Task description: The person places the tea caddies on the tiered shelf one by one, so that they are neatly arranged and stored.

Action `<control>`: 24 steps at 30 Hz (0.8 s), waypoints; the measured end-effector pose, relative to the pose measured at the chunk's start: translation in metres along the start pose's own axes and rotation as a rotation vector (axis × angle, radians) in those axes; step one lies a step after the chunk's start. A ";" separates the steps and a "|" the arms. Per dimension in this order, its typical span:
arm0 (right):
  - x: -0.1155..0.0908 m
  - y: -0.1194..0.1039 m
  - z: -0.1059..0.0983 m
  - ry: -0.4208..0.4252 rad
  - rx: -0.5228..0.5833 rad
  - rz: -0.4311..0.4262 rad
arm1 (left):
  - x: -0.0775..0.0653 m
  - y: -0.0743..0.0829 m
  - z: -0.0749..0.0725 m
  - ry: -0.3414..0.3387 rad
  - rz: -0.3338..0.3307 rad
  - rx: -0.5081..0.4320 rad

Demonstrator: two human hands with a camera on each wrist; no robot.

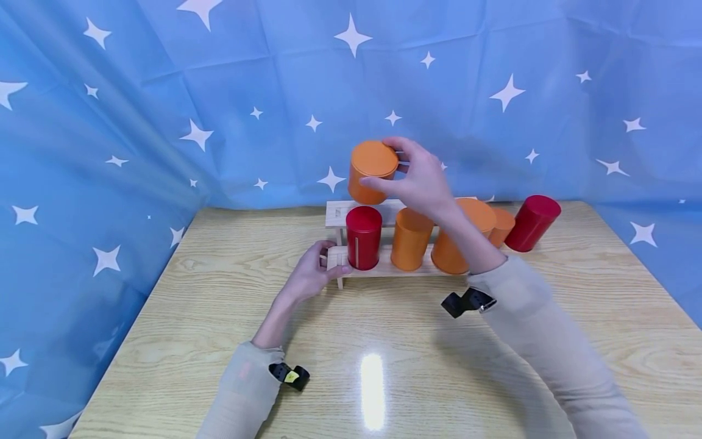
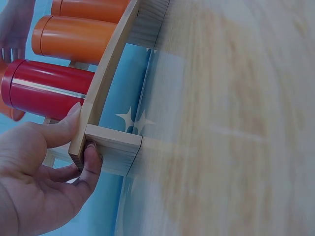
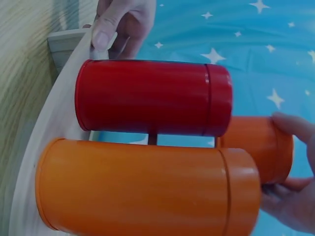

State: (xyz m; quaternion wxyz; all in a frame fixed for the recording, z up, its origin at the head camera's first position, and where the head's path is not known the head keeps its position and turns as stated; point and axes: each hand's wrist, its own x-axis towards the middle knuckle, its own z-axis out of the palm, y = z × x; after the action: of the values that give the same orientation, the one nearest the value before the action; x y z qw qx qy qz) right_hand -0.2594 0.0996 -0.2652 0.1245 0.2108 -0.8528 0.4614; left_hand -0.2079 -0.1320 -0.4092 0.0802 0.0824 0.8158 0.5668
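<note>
A two-tier wooden rack (image 1: 336, 217) stands toward the back of the table. At its left end, my left hand (image 1: 309, 272) pinches the lower shelf board (image 2: 102, 78) between thumb and fingers. My right hand (image 1: 425, 180) grips an orange canister (image 1: 375, 160) by its sides at the upper tier's left end; whether its base touches the board cannot be told. On the lower tier stand a red canister (image 1: 364, 238), an orange canister (image 1: 411, 239) and a larger orange canister (image 1: 451, 244), which the right forearm partly covers.
Beyond the forearm, a smaller orange canister (image 1: 501, 225) shows in part. A dark red canister (image 1: 533, 223) is on the right, near the rack's end. A blue curtain (image 1: 285, 91) with white stars hangs behind the wooden table (image 1: 219, 305).
</note>
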 end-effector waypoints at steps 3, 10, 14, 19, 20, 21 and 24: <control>0.003 0.002 0.006 -0.022 -0.002 -0.001 | 0.000 0.000 0.000 -0.002 -0.006 0.015; 0.010 0.009 0.018 -0.065 -0.041 0.015 | 0.000 0.001 0.000 -0.002 -0.018 0.019; 0.012 0.012 0.024 -0.097 -0.060 0.025 | 0.000 0.001 0.000 0.006 -0.020 0.038; 0.013 0.017 0.030 -0.120 -0.051 0.054 | 0.000 0.001 0.000 0.010 -0.020 0.032; 0.013 0.018 0.031 -0.122 -0.049 0.060 | 0.000 0.001 0.001 0.008 -0.020 0.028; 0.013 0.018 0.031 -0.125 -0.048 0.065 | 0.001 0.001 0.001 0.007 -0.019 0.024; 0.014 0.020 0.033 -0.136 -0.047 0.078 | 0.001 0.001 0.000 0.006 -0.016 0.022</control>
State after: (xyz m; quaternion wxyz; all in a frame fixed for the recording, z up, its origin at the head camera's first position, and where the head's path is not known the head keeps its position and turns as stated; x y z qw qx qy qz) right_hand -0.2812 0.0782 -0.2919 0.0529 0.2053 -0.8773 0.4305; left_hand -0.2085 -0.1312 -0.4082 0.0816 0.0751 0.8228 0.5574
